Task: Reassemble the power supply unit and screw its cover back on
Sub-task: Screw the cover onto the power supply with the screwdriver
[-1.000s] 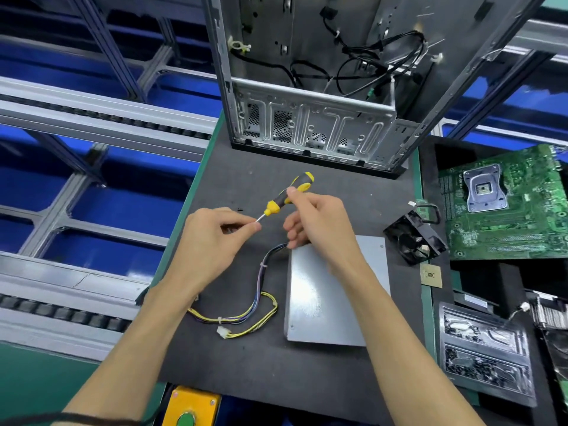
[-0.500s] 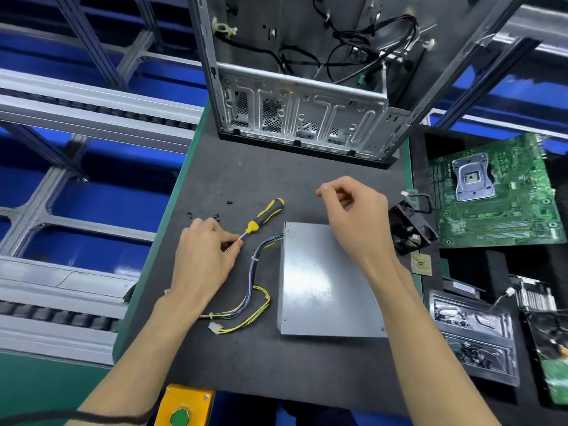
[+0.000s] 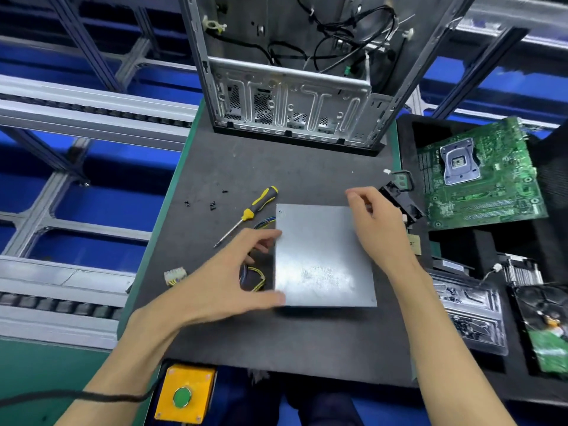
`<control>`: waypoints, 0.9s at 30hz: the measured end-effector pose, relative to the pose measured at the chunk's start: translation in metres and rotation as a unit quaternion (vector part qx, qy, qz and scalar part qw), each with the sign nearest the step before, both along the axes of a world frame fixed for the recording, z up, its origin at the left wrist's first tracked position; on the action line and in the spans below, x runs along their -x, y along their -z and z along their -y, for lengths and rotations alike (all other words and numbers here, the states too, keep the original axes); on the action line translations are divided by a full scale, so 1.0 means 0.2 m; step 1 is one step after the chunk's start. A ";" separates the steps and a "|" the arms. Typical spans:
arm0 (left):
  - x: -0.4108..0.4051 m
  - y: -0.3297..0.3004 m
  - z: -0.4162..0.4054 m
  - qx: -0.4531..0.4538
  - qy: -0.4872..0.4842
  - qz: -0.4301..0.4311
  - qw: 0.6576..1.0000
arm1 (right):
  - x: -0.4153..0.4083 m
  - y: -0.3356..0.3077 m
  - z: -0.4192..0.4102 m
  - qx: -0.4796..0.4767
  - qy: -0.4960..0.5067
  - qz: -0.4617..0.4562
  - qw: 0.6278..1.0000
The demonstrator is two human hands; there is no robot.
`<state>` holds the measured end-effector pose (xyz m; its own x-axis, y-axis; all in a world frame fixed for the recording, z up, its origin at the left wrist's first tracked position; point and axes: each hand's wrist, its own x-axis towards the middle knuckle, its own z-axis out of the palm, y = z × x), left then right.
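PSU (image 3: pixel 322 256): grey metal box, flat on dark mat (image 3: pixel 276 339), centre of bench, cover side up, plain sheet w/ glare patch low-centre.
L hand (image 3: pixel 221 284): at PSU's left edge; thumb on near-left corner, fingertip touching upper left edge. Fingers spread, bracketing the side, a loose hold on the box edge, not clenched.
R hand (image 3: pixel 378 229): over PSU's far-right corner, fingers curled w/ tips pinched together above the edge. Can't tell if anything is in the pinch, or if it touches the box.
Wires (image 3: pixel 255 278): yellow/blue/black bundle coming off PSU's left side, partly under L hand; white plug (image 3: pixel 175 275) lies left of L hand near mat edge.
Screwdriver (image 3: pixel 246 215): yellow/black handle, lying on mat just left of PSU's far-left corner, tip pointing near-left. Nobody holding it.
Screws (image 3: pixel 212 205): few small black ones loose on mat, left of screwdriver handle.
PC case (image 3: pixel 295 96): open metal chassis standing at far edge of mat, loose black cables inside.
Fan (image 3: pixel 399 198): black, just right of R hand, at mat's right edge.
Mobo (image 3: pixel 482 176): green board on black foam, right side.
Tray (image 3: pixel 470 315): clear plastic, near-right, dark bits inside.
Button box (image 3: pixel 184 392): yellow w/ green button, bench front edge.
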<state>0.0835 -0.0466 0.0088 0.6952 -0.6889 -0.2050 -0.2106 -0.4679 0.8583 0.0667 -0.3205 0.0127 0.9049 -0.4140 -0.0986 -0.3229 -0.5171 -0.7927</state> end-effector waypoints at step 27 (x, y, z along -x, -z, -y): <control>0.19 -0.18 0.24 0.139 -0.271 0.083 0.949 | 0.16 -0.04 0.17 -0.301 -0.036 -0.190 0.934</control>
